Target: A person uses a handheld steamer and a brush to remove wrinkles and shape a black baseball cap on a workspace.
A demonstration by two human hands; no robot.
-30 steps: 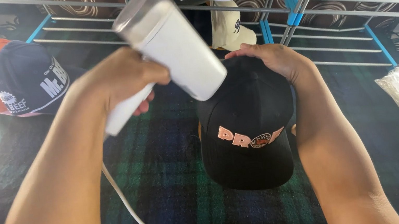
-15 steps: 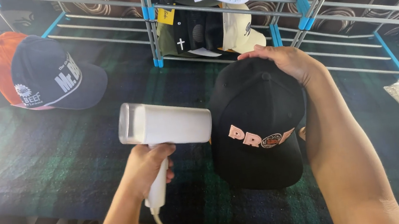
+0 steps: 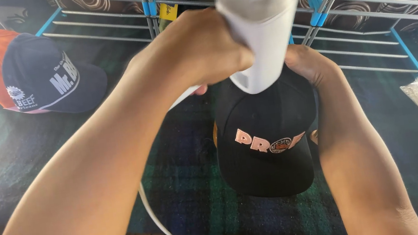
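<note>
Left hand (image 3: 199,52) fingers clamped on white steamer (image 3: 257,33), tilted above black cap (image 3: 267,136); right hand (image 3: 308,64) fingers grip cap's crown.

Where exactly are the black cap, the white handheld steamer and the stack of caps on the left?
black cap (image 3: 269,166), head view, on the front panel below the lettering.
white handheld steamer (image 3: 264,43), head view, on its white body.
stack of caps (image 3: 43,81), head view, on the crown of the navy cap in front.

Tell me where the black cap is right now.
In the head view, the black cap sits right of centre on the dark plaid cloth, gripped at its top by the right hand, under the white handheld appliance.
</note>
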